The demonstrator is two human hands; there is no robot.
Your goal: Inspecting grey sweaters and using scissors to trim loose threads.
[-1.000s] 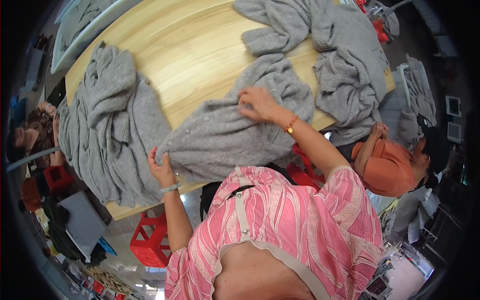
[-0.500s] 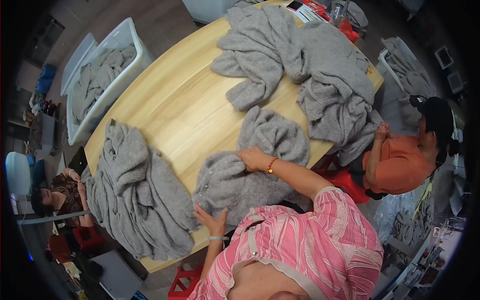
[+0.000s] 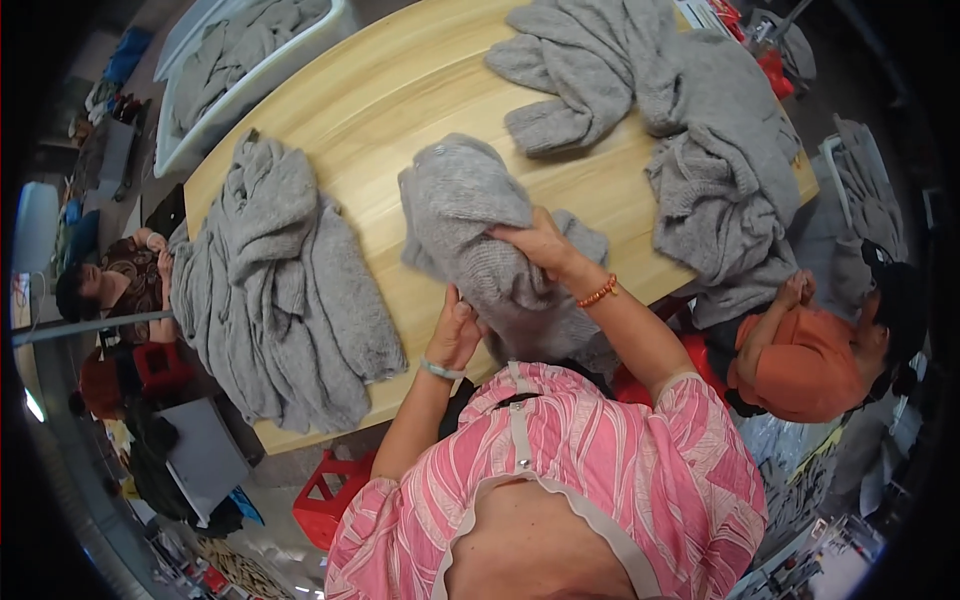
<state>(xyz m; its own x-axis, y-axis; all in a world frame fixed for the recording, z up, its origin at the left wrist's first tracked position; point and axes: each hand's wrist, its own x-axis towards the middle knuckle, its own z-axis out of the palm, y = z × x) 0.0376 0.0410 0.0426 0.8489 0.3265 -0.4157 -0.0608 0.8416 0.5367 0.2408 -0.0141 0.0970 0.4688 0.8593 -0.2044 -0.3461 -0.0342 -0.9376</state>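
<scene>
A grey knitted garment (image 3: 460,210), bunched up, is held partly raised over the near edge of the wooden table (image 3: 360,240). My right hand (image 3: 538,246) is closed on its right side, thumb on top and the other fingers hidden in the folds. At the lower left of the same garment is my left hand (image 3: 457,332), fingers curled at the knit and partly hidden by it. Left of it lies a spread pile of grey knitwear (image 3: 290,290). Beyond my right hand, more grey knitted garments (image 3: 715,200) are heaped.
White bins of knitwear stand at the far left (image 3: 170,150) and the right (image 3: 832,165). One person in orange (image 3: 800,365) sits at the right, another in a brown patterned top (image 3: 130,270) at the left. A red stool (image 3: 330,500) stands beside me.
Both hands have lifted and gathered the garment, which lay flatter on the table before. My left hand has gone from spread fingers to curled ones. The whole view has shifted.
</scene>
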